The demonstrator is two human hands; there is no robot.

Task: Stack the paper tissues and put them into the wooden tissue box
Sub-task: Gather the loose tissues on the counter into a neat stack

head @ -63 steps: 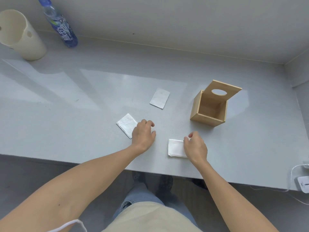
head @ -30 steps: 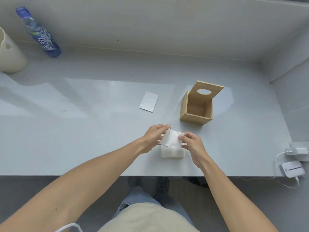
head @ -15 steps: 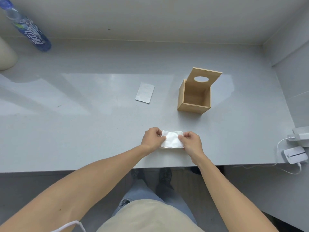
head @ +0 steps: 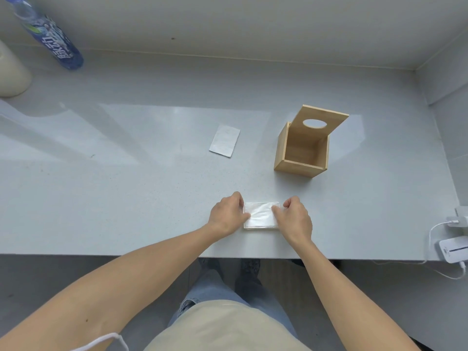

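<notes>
1. Both hands are down on a small white stack of tissues point(head: 260, 216) near the front edge of the grey surface point(head: 126, 198).
2. The left hand point(head: 228, 216) presses on the stack's left end, fingers curled over it; the right hand point(head: 295, 219) does the same at the right end. Neither is lifting — the stack lies flat on the surface, pinned between the two sets of fingertips.
3. The stack looks squared up, its edges roughly in line, with a soft crease across the top sheet.
4. A single tissue point(head: 225, 140) lies flat by itself farther back, well apart from the stack and to the left of the box.
5. The wooden tissue box point(head: 301, 150) stands behind and to the right of the stack, its lid point(head: 321, 120) tipped up and back — the oval slot in it shows plainly. I see nothing but bare wood inside.
6. At the far left corner lies a blue-labelled water bottle point(head: 50, 39), beside a cream cylinder point(head: 11, 74).
7. At the right edge sits a white device point(head: 453, 250) with a white cable point(head: 435, 231).
</notes>
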